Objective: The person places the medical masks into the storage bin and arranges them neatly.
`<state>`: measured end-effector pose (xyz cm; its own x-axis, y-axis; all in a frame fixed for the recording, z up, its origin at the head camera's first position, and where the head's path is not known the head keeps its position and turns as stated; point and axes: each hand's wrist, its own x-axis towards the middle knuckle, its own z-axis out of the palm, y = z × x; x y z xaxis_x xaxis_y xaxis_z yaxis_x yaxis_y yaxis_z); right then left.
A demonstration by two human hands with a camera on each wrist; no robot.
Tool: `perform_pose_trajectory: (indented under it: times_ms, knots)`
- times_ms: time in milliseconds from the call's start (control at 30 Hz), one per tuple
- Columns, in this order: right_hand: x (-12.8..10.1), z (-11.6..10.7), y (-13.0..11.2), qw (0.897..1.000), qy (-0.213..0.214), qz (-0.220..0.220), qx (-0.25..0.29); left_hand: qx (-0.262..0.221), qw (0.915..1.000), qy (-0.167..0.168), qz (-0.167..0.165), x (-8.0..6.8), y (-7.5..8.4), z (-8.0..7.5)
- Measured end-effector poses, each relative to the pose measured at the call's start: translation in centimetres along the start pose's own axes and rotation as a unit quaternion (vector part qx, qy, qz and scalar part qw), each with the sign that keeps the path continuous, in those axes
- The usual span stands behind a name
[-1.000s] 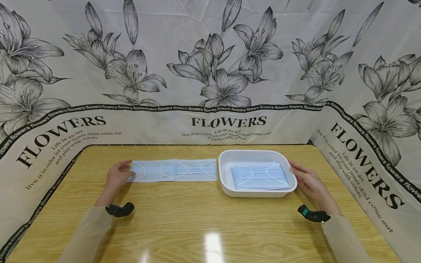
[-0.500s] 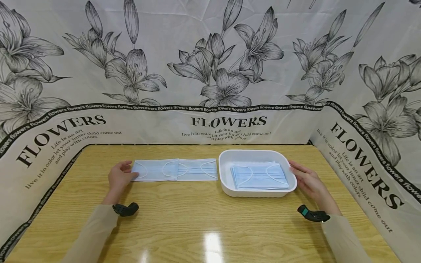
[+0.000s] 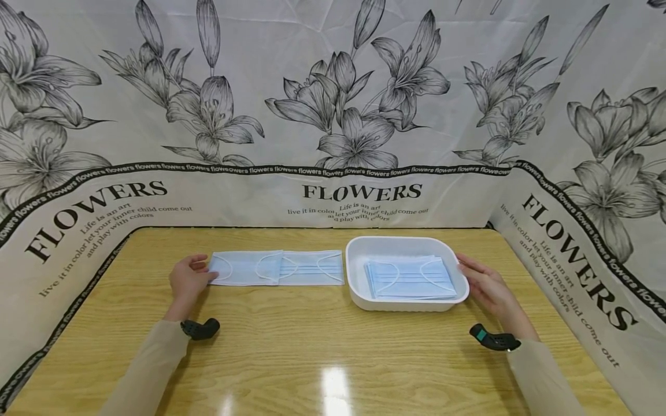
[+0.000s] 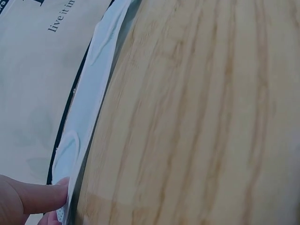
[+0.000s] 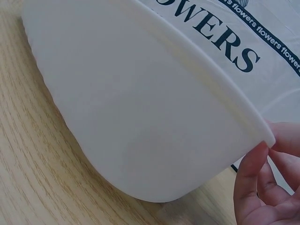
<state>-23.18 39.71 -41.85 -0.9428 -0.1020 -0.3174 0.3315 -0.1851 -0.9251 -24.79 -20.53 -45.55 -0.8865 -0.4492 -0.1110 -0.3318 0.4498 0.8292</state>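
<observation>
My left hand [image 3: 188, 282] pinches the left end of a pale blue face mask [image 3: 243, 269], thumb on top, as the left wrist view shows. Its right end overlaps a second face mask [image 3: 314, 278], which lies flat with pleats and ear loops showing. My right hand [image 3: 488, 292] grips the right rim of a white plastic tub [image 3: 400, 305], thumb against the outside and fingers over the edge. In the right wrist view the tub's outer wall [image 5: 117, 93] fills most of the frame. Inside the tub lies a small stack of face masks [image 3: 413, 278].
A wood-grain table [image 3: 281, 341] carries everything. White cloth [image 3: 234, 202] with black flower prints and lettering hangs behind it and along both sides. The second mask's right edge lies close beside the tub's left wall.
My left hand has shifted slightly right with its mask, increasing the overlap on the second mask, and has since stayed nearly still. The right hand and tub hold their place.
</observation>
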Motion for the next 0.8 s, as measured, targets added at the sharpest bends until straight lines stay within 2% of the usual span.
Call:
perform_pose_trajectory:
  times_ms: [400, 533, 633, 800]
  knots:
    - [-0.1, -0.1, 0.2, 1.000, -0.009, -0.013, -0.006, -0.002, 0.9995, 0.006, 0.030, -0.3, -0.3, -0.2]
    - [-0.2, -0.2, 0.4, 1.000, -0.018, -0.023, -0.007, -0.013, 0.9994, 0.009, 0.031, -0.5, -0.4, -0.2]
    - [-0.2, -0.2, 0.4, 0.999, -0.019, -0.025, -0.007, -0.039, 0.9992, -0.005, 0.012, -0.5, -0.3, -0.6]
    - [0.0, -0.1, 0.3, 1.000, -0.012, -0.017, 0.003, -0.089, 0.9939, -0.051, -0.042, -0.5, 0.1, -1.4]
